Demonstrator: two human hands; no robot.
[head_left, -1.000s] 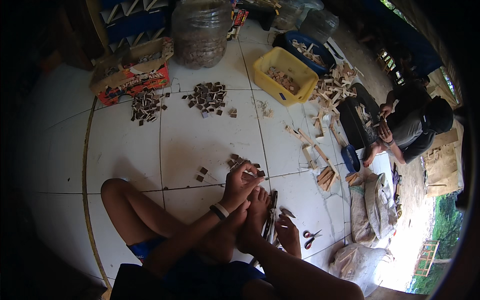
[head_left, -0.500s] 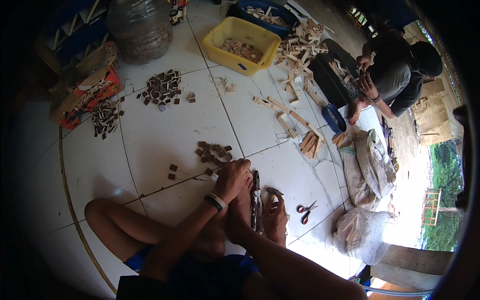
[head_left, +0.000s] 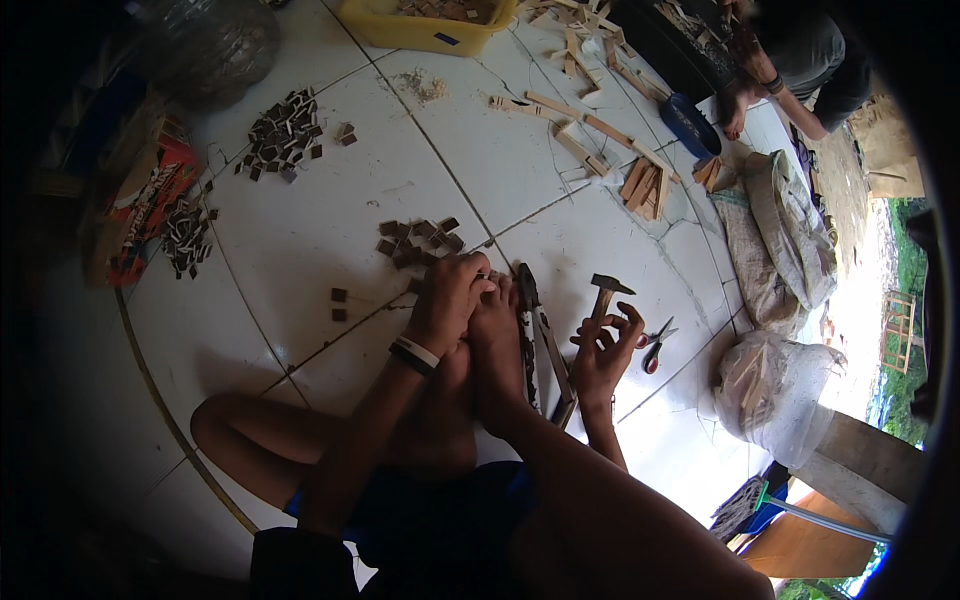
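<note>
My left hand (head_left: 445,308) is closed in a pinch above the toes of my bare foot (head_left: 495,345); what lies between its fingers is too small and hidden to make out. In my right hand (head_left: 600,362) is a small hammer (head_left: 605,292), its dark head raised and its handle gripped in the fingers. Between the foot and that hand lies a long, narrow dark-and-pale piece (head_left: 530,325), split into two bars. Beyond the left hand is a pile of small dark square pieces (head_left: 412,243), with two loose squares (head_left: 339,305) to its left.
Red-handled scissors (head_left: 654,350) lie right of the hammer. Farther off are more dark squares (head_left: 283,137), a yellow tub (head_left: 420,36), wooden strips (head_left: 600,125) and a blue tray (head_left: 690,125). Sacks (head_left: 780,235) and a filled plastic bag (head_left: 765,390) stand at right. Another person (head_left: 800,75) sits at upper right.
My right hand has moved right with the hammer, away from the long piece beside my foot. The left hand remains by the toes. The whole view has shifted.
</note>
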